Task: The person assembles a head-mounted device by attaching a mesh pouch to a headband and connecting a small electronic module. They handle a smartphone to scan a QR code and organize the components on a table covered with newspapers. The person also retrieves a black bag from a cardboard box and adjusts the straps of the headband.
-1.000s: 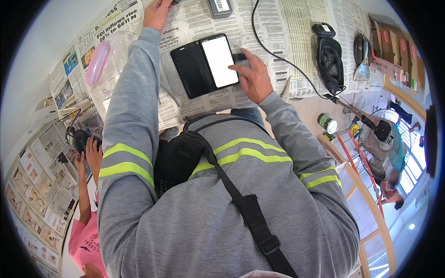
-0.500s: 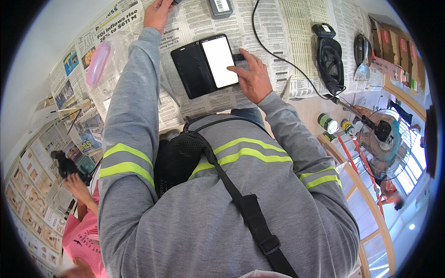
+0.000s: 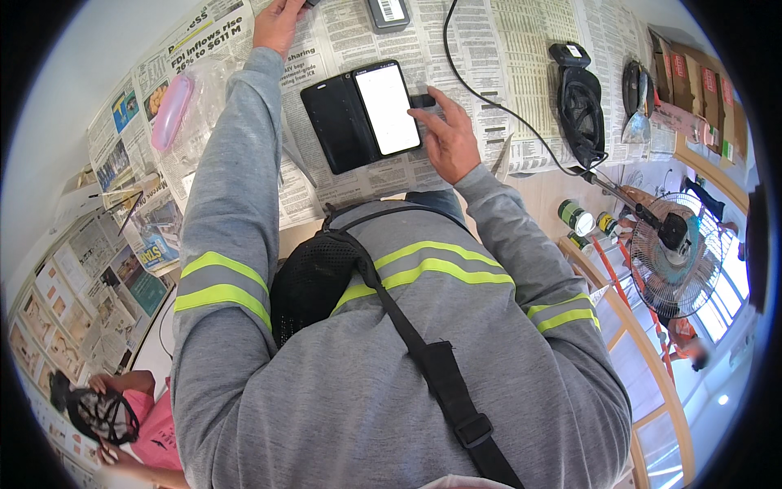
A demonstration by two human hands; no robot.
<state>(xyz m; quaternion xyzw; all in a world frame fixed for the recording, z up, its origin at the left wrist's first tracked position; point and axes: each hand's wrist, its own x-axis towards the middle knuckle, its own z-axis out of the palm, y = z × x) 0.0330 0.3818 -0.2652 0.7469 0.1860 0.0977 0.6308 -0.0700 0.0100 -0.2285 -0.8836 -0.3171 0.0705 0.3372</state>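
Note:
A smartphone [image 3: 388,114] with a lit white screen lies in an unfolded black flip cover [image 3: 340,122] on the newspaper-covered table [image 3: 358,187]. My right hand [image 3: 453,140] is beside its right edge, fingers apart. One fingertip touches or hovers over the screen's edge; another stretches toward a small black tab [image 3: 423,101]. At the top edge my left hand [image 3: 277,26] is closed around a small dark object [image 3: 311,3], mostly cut off by the frame. A grey box [image 3: 387,15] with a white label lies between and beyond my hands.
A pink case [image 3: 172,112] lies on the left on clear plastic. To the right are a black cable [image 3: 481,91], black strapped headgear [image 3: 580,114] and a putty knife [image 3: 638,124]. A fan [image 3: 676,244] stands at far right. Another person [image 3: 151,424] is at lower left.
My right hand has shifted slightly right, its lower fingertip moving from over the screen to its edge. The screen's content looks different. The person at lower left now holds black headgear nearer themselves.

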